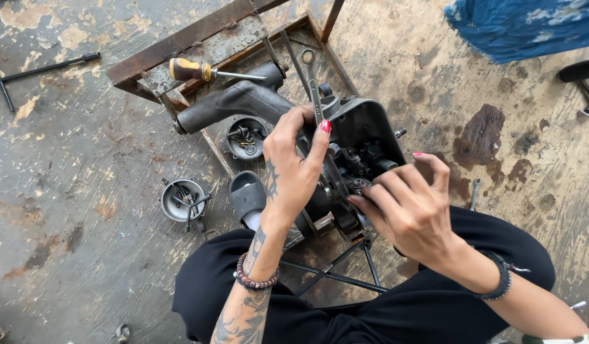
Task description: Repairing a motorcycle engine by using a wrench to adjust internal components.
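Fingers of your left hand (293, 171) curl around the near edge of a dark grey metal engine casing (361, 156), thumb and red-nailed fingertips pressing a slim steel wrench (315, 100) against its top, so this hand is closed on the casing and tool together. Your right hand (409, 207) sits at about four o'clock from the casing's centre, fingers bent and bunched, their tips touching the small black gears and fittings inside the open housing; whether they pinch a part, you cannot tell from this view. That casing rests in the middle of the scene, on a rusty angle-iron frame (199, 38) that runs toward eleven o'clock. A grey curved metal pipe (234, 102) extends from the casing toward ten o'clock. Just beyond it, at eleven o'clock, a screwdriver with a yellow and brown handle (191, 69) lies on the frame. Two round metal cups of bolts sit near your left hand: one (245, 137) just beside the pipe, another (183, 199) on the stained concrete floor (65, 159) at nine o'clock. A crumpled blue cloth (524, 25) lies at one o'clock, well apart.
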